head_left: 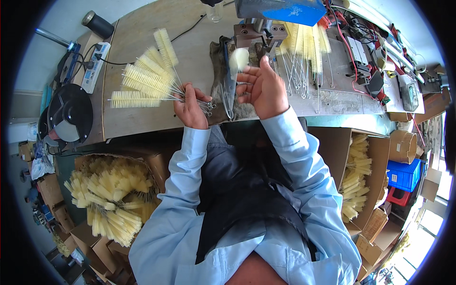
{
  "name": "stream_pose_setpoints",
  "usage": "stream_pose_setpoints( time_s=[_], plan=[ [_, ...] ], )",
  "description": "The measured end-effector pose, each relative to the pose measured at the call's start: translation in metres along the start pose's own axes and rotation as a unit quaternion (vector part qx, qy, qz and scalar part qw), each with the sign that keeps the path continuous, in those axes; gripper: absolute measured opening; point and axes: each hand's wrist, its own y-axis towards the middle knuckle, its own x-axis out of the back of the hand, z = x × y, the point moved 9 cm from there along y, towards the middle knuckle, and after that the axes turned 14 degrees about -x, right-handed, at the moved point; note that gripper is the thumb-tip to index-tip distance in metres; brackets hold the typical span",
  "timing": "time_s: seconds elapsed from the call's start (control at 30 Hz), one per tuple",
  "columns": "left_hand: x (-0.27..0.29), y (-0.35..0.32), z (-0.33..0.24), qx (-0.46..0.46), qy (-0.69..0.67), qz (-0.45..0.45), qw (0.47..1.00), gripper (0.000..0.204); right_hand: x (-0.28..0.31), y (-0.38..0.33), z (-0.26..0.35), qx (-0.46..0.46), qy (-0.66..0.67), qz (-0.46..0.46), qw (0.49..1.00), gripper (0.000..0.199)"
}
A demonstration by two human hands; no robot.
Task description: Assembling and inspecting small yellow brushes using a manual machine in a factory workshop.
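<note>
My left hand [191,107] is closed round the wire handles of several bottle brushes [147,80] with pale yellow bristles. Their heads fan out to the left over the table, and the looped wire ends stick out past my fingers on the right. My right hand [265,89] is turned palm up below the clamp head of a bench machine [259,33], its fingers apart and slightly curled. Just left of its fingertips is a blurred single brush [239,60]; whether they touch it I cannot tell. Below that brush, a thin wire loop [229,107] reaches the table's front edge.
More brushes [304,45] lie right of the machine. Boxes of brushes stand below the table at left [111,190] and right [358,175]. A power strip [96,68] and round black device [71,113] are at left; red-wired equipment [358,61] sits at right.
</note>
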Motion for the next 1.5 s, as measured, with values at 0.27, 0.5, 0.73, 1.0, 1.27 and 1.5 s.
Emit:
stream_pose_setpoints(
  time_s=[0.27, 0.5, 0.73, 1.0, 1.27, 1.5],
  plan=[
    [-0.006, 0.001, -0.004, -0.005, -0.01, 0.017, 1.0, 0.013, -0.03, -0.01, -0.011, -0.045, 0.027, 0.085, 0.995, 0.087],
    [-0.008, 0.0, -0.004, -0.003, 0.013, 0.018, 1.0, 0.014, -0.043, 0.002, -0.022, -0.07, 0.068, 0.091, 0.991, 0.027],
    [-0.004, -0.001, 0.0, 0.001, 0.018, 0.006, 1.0, 0.012, -0.024, -0.002, -0.034, -0.078, 0.001, 0.094, 0.993, 0.037],
    [-0.004, -0.001, -0.001, -0.011, 0.043, -0.008, 0.999, 0.018, -0.02, -0.009, -0.03, -0.076, -0.094, 0.15, 0.981, 0.03],
    [0.001, -0.004, 0.001, 0.003, 0.044, -0.026, 0.999, 0.035, 0.037, -0.016, -0.007, 0.018, 0.061, 0.154, 0.986, 0.034],
    [0.003, -0.003, 0.004, 0.015, 0.046, -0.018, 0.999, 0.033, 0.036, -0.007, -0.013, -0.015, 0.089, 0.185, 0.979, 0.035]
  ],
)
